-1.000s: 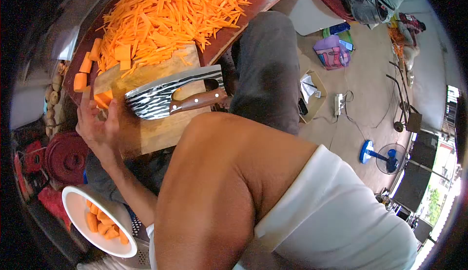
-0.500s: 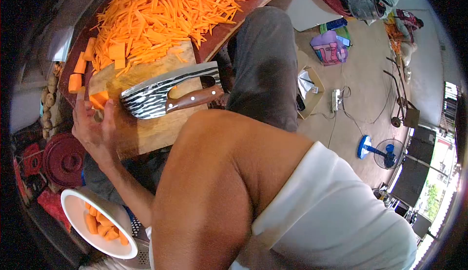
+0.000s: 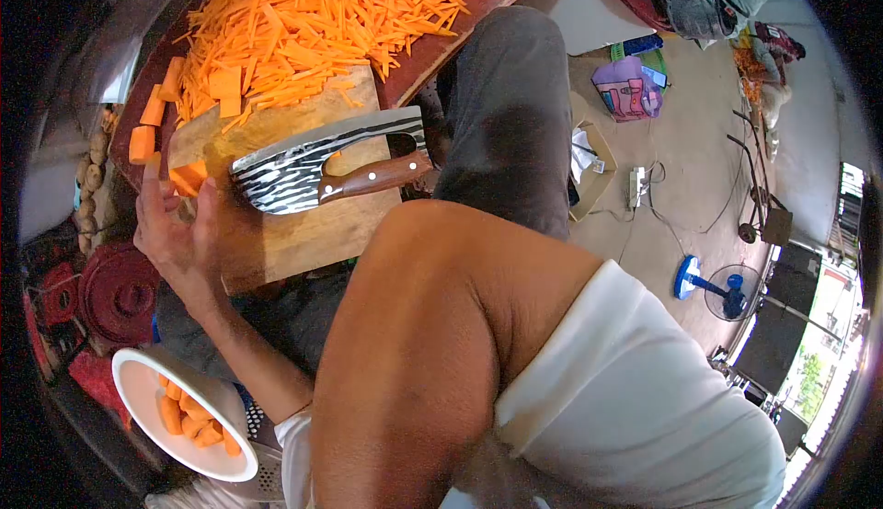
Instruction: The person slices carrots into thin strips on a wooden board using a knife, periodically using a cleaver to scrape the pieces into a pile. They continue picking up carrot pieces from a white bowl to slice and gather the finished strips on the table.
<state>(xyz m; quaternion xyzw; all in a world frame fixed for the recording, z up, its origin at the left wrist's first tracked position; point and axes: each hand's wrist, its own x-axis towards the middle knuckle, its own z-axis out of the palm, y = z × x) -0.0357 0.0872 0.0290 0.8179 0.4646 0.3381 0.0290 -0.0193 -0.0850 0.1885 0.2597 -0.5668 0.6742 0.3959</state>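
Observation:
My left hand has its thumb and fingers around a cut carrot piece at the near-left edge of the wooden cutting board. To the right of this hand a cleaver lies flat on the board, its blade black-and-white striped and its handle brown. Nothing grips the cleaver. My bent right arm fills the lower middle of the view; its hand is out of sight. A large heap of carrot sticks spreads beyond the board, with carrot slabs at its edge.
Several carrot chunks sit left of the board on the red table. At lower left, a white bowl holds more chunks beside a dark red lid. A blue fan, power strip and cardboard box are on the floor.
The view has shifted slightly. My raised right arm sits a little farther right in the picture. My left hand stays at the carrot piece, and the cleaver has not moved on the board.

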